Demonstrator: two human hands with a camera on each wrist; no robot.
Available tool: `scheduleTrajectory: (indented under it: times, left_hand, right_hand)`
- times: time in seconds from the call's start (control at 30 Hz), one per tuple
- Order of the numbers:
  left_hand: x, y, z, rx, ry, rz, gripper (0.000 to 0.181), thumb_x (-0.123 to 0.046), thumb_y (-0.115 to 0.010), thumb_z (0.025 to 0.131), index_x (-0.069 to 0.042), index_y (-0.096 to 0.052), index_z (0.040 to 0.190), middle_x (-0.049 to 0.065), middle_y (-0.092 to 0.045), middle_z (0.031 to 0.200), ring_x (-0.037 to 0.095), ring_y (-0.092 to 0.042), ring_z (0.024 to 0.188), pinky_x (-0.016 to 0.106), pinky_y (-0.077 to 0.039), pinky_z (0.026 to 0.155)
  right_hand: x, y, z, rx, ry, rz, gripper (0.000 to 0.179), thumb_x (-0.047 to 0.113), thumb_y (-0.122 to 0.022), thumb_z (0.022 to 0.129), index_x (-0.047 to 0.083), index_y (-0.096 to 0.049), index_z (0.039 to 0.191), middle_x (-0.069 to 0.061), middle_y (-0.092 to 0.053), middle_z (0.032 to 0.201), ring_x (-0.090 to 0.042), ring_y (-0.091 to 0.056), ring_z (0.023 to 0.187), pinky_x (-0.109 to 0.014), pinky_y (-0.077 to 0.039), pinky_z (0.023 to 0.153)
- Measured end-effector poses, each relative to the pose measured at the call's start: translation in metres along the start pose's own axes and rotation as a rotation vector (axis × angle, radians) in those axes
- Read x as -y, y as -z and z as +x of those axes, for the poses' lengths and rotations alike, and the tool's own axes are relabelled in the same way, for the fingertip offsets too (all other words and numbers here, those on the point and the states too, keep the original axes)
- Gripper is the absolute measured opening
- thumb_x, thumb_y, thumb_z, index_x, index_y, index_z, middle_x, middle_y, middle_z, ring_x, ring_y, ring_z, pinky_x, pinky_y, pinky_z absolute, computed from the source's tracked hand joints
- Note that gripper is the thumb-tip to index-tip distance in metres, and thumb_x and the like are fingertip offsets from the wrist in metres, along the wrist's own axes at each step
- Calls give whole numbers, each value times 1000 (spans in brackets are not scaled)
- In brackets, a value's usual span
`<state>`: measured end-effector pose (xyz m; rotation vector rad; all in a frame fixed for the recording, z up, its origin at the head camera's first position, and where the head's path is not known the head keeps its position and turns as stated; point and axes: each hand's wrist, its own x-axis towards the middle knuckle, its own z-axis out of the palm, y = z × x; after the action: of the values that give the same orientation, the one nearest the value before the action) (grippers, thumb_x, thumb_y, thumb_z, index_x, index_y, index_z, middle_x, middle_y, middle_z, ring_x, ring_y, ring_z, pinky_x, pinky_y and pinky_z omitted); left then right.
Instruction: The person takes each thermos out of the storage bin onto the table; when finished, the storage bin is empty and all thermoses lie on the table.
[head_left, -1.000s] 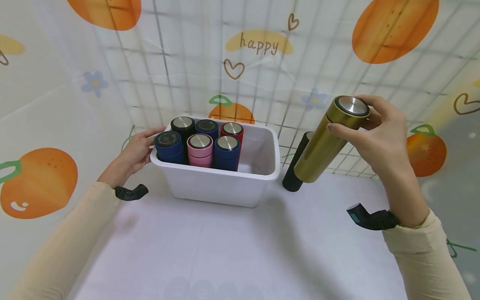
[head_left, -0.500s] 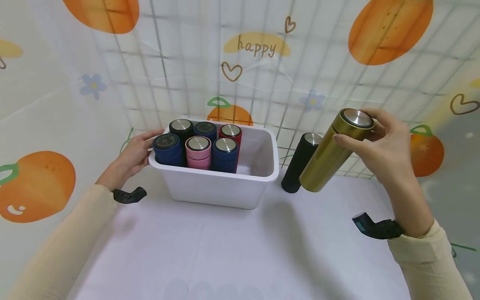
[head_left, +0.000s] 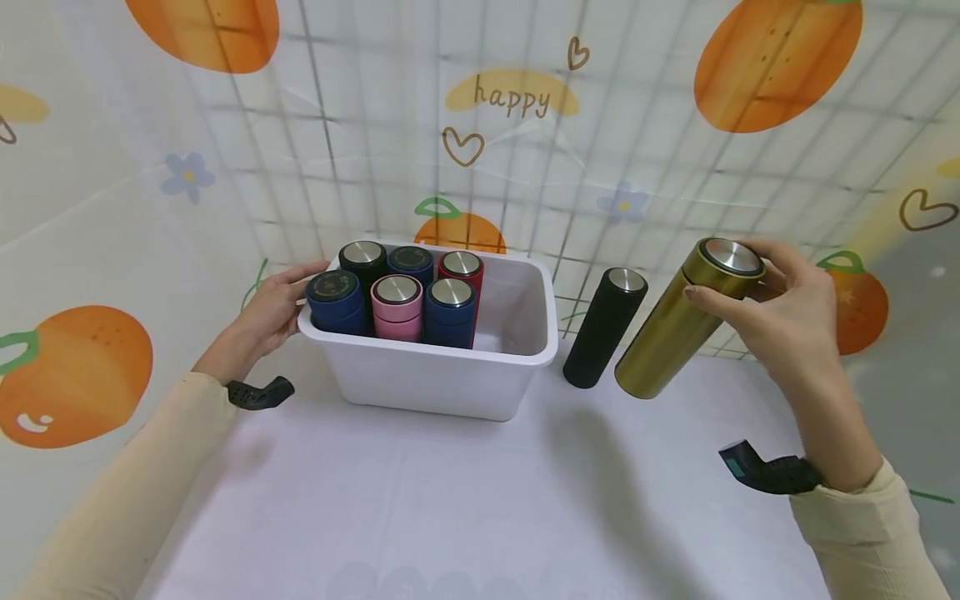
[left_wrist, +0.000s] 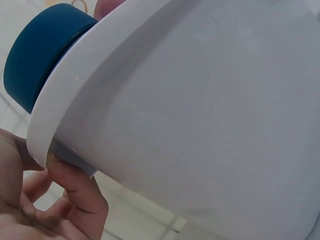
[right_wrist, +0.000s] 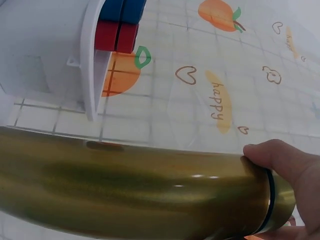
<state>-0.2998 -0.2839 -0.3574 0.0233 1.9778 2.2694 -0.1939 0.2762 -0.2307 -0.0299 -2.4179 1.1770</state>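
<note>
My right hand grips a gold thermos around its upper end, just below the steel-topped lid, and the thermos leans with its base toward the lower left. In the right wrist view the thermos body spans the frame, thumb on its side. My left hand holds the left end of a white plastic bin; in the left wrist view the fingers curl under its rim. Inside the bin stand several thermoses, among them a pink one, a red one and a blue one.
A black thermos stands between the bin and the gold thermos. The right part of the bin shows bare floor. A wire grid behind a printed sheet rises at the back, and a white cloth covers the table.
My right hand has moved right and down with the gold thermos, uncovering the black one behind it. The left hand keeps its hold on the bin.
</note>
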Motion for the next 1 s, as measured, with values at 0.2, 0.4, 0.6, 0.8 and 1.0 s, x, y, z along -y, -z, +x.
scheduleTrajectory:
  times: [0.2,0.4,0.6,0.8,1.0]
  left_hand:
    - [2,3,0,-13,3,32,50,-18,-41,110,-12,-30,158,-4,-65,107,13,-72,86,30,-60,69]
    - [1,2,1,-16,1,44,50,-18,-41,110,-13,-30,158,-3,-64,110,13,-71,85,27,-60,66]
    - [1,-2,2,-5,1,14,51,-16,-44,109,-11,-31,158,-1,-64,108,14,-72,81,25,-59,60]
    - [0,-3,1,-8,7,11,51,-17,-44,109,-12,-31,158,-1,-62,111,14,-72,83,28,-60,65]
    - [0,-1,0,-11,11,9,52,-18,-44,109,-13,-30,158,0,-61,112,13,-71,83,27,-60,64]
  right_hand:
    - [-8,2,-1,2,-39,-11,63,29,-90,76,25,-61,132,10,-63,108,-5,-61,93,-13,-48,66]
    - [-18,3,0,11,-70,-25,66,33,-89,77,24,-59,135,10,-62,111,-7,-59,95,-12,-48,66]
    - [-34,3,0,14,-103,-82,71,39,-86,78,21,-55,139,6,-59,115,-8,-58,95,-12,-49,66]
    - [-47,2,4,15,-127,-84,76,41,-86,78,18,-53,143,3,-58,117,-9,-58,95,-11,-50,66]
    - [-57,-1,12,-3,-165,-63,78,40,-87,77,19,-52,143,0,-58,121,-7,-57,95,-10,-49,66]
